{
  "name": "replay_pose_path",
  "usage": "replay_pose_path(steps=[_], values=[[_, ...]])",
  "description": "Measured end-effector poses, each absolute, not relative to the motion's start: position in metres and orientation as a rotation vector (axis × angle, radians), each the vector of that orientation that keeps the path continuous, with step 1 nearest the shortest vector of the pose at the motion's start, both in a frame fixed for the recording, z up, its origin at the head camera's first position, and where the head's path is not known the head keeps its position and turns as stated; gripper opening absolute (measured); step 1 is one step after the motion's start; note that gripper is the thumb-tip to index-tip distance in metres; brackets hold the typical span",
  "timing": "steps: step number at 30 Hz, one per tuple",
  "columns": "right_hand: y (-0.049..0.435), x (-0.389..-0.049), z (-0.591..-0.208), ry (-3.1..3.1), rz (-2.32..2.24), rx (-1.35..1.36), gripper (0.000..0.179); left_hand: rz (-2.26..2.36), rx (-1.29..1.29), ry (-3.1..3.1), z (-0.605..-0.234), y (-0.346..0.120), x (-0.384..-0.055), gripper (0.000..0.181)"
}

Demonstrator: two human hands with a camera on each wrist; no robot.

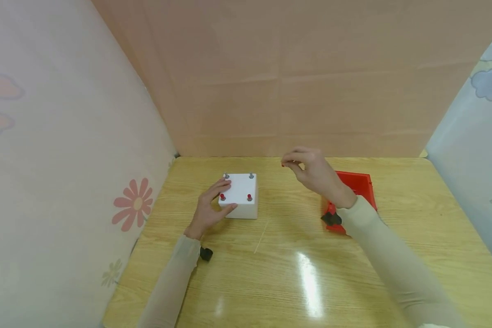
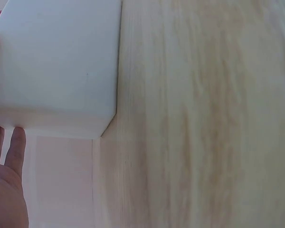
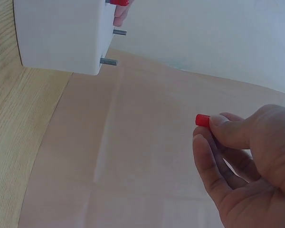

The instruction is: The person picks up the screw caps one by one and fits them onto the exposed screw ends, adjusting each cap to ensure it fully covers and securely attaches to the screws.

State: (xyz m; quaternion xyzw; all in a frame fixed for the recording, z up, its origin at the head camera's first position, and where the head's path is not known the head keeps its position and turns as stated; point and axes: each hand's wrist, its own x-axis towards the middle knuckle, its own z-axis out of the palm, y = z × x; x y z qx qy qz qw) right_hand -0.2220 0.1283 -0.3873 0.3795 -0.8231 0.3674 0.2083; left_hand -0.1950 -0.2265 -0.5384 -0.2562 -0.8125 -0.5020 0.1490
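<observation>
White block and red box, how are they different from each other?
The white block has a flat, closed top with bolts sticking up; the red box is open on top. The left hand holds the block, while the right arm crosses above the box. Both sit on the wooden table.

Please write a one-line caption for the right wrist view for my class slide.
A right hand pinches a small red cap near a white block with two bare metal studs.

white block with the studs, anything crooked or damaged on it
Nothing stands out: the white block sits flat on the table, its threaded studs straight. The near two wear red caps; the far two are bare.
</observation>
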Motion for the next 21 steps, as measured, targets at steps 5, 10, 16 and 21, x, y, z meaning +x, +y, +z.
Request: replay_pose_path(steps=[5,10,16,21], values=[[0.125,-0.224,-0.387,-2.287,1.038,1.066,0.015,-1.435,-0.738,-2.330,-0.539,-0.226,-0.195,0.059],[0.122,-0.224,-0.387,-2.284,1.043,1.065,0.016,-1.415,-0.765,-2.301,-0.540,-0.224,-0.196,0.059],[0.116,-0.224,-0.389,-2.288,1.045,1.072,0.014,-1.409,-0.793,-2.273,-0.542,-0.224,-0.197,0.059],[0.112,-0.227,-0.393,-2.294,1.072,1.079,0.016,-1.414,-0.792,-2.269,-0.543,-0.224,-0.197,0.059]])
